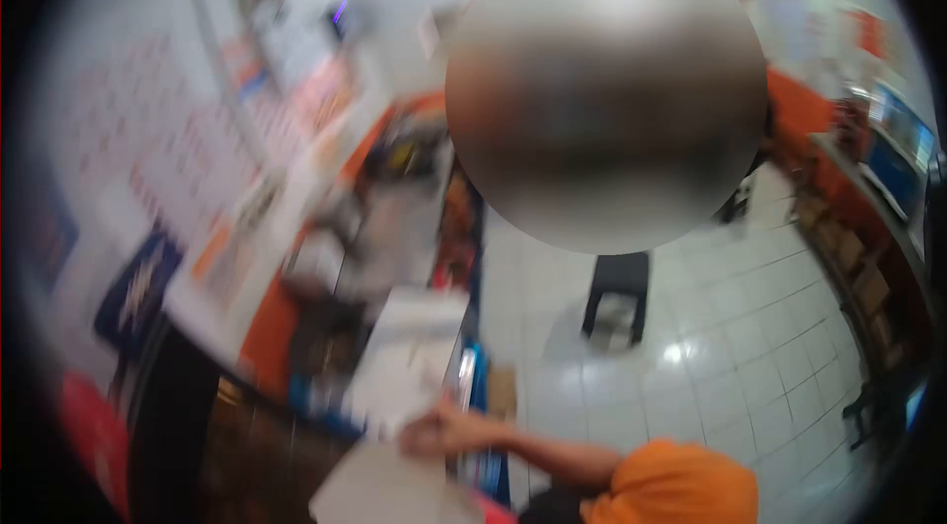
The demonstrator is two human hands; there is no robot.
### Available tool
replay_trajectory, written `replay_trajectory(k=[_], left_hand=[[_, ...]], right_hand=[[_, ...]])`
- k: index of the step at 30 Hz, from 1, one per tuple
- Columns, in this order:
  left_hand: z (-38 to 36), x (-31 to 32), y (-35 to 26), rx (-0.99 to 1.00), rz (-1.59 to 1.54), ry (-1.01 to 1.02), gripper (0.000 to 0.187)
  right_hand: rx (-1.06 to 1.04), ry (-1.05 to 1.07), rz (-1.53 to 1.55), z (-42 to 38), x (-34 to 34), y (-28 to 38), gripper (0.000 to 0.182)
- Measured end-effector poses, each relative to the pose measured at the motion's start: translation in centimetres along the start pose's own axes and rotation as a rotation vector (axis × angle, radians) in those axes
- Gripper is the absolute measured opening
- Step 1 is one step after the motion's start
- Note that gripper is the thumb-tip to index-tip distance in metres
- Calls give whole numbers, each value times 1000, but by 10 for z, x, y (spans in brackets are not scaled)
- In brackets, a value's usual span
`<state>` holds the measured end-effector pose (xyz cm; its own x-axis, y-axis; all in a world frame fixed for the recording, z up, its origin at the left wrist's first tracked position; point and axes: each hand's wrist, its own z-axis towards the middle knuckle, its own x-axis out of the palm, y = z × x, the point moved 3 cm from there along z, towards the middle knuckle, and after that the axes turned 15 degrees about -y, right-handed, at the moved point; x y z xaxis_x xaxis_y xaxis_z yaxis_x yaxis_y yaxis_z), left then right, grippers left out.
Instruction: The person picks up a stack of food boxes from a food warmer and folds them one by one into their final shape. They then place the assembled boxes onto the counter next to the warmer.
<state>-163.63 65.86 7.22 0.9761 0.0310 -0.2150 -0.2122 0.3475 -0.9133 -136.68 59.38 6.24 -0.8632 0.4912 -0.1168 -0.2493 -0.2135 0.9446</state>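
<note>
My right hand (439,429) reaches in from the lower right, below an orange sleeve (681,486). It is at the edge of a pale, flat, board-like thing (390,486), where that meets a long white surface (406,356). The fingers point left and are smeared by motion, so I cannot tell whether they grip anything. Just beyond the wrist, blue and silvery items (475,381) and a brown cardboard piece (503,391) line the side of the counter. My left hand is out of view.
A black stool or stand (619,297) is on the white tiled floor (681,386). Shelves with boxes (868,287) and a screen (900,144) line the right. Blurred items (404,157) lie along the left counter. A large blurred disc hides the upper middle.
</note>
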Motion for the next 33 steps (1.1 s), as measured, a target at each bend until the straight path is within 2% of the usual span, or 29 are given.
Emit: replay_trajectory(k=[1, 3, 4, 5, 6, 7, 8, 9, 10, 11, 12, 14, 15, 16, 17, 18, 19, 20, 21, 23, 25, 26, 28, 30, 31, 32, 33], left_hand=[[-1, -25, 10, -17, 128, -33, 39], [-15, -65, 23, -85, 444, -17, 39], [-19, -73, 32, -155, 451, 26, 39], [-26, -72, 37, -313, -75, 52, 48], [-34, -69, 43, -508, -586, 66, 57], [-33, -70, 49, -500, -558, 169, 72], [-31, -68, 51, -512, -467, 173, 75], [-34, -65, 69, -544, -418, 226, 68], [-35, -57, 73, -434, -363, 183, 64], [-34, -52, 66, -411, -335, 30, 48], [-35, -53, 70, -421, -326, -12, 48], [-48, -53, 94, -577, -151, -47, 35], [-51, -51, 95, -424, -142, -155, 34], [-64, -62, 109, -434, -142, -175, 34], [-77, -72, 132, -503, -135, -248, 41], [-74, -74, 121, -512, -113, -284, 51], [-71, -76, 110, -522, -90, -319, 63], [-69, -76, 101, -526, -86, -328, 63], [-67, -81, 95, -524, -19, -364, 62], [-65, -86, 94, -521, 40, -412, 61], [-67, -92, 95, -534, 191, -312, 53], [-66, -92, 96, -535, 192, -321, 53], [-61, -90, 95, -518, -130, -437, 36], [-54, -101, 88, -554, -199, -429, 30], [-54, -106, 86, -596, -272, -391, 25], [-58, -118, 93, -599, -271, -398, 25], [-64, -130, 103, -612, -406, -333, 27]], right_hand=[[141, 8, 66, 4, 9, 1, 35], [138, 54, 105, 13, 27, -9, 29], [237, 42, 216, 11, 38, -18, 29], [259, 42, 348, 7, 46, -11, 37], [231, 179, 397, 7, 53, -13, 46], [395, 248, 418, 2, 63, -17, 53], [637, 276, 536, 2, 76, -6, 56], [601, 365, 508, 5, 83, -17, 57], [563, 436, 487, 1, 92, -26, 59], [583, 490, 492, -2, 103, -23, 59], [571, 598, 379, -5, 110, -18, 60], [556, 721, 272, -15, 118, -24, 61], [542, 722, 255, -18, 123, -25, 61], [528, 720, 233, -24, 128, -25, 61], [365, 507, 270, -32, 139, -41, 49], [365, 523, 271, -32, 145, -37, 49], [317, 500, 28, -28, 148, -33, 45], [264, 469, -213, -26, 149, -32, 46], [172, 400, -254, -28, 158, -36, 44], [190, 400, -278, -22, 162, -36, 42], [211, 398, -303, -20, 166, -20, 41], [140, 331, -242, -19, 167, -9, 35], [57, 284, -171, -17, 167, -10, 30], [164, 426, -149, -10, 156, -41, 23], [345, 478, 36, -7, 152, -47, 25], [347, 486, 36, -4, 152, -48, 25], [459, 465, 115, -2, 152, -51, 27]])
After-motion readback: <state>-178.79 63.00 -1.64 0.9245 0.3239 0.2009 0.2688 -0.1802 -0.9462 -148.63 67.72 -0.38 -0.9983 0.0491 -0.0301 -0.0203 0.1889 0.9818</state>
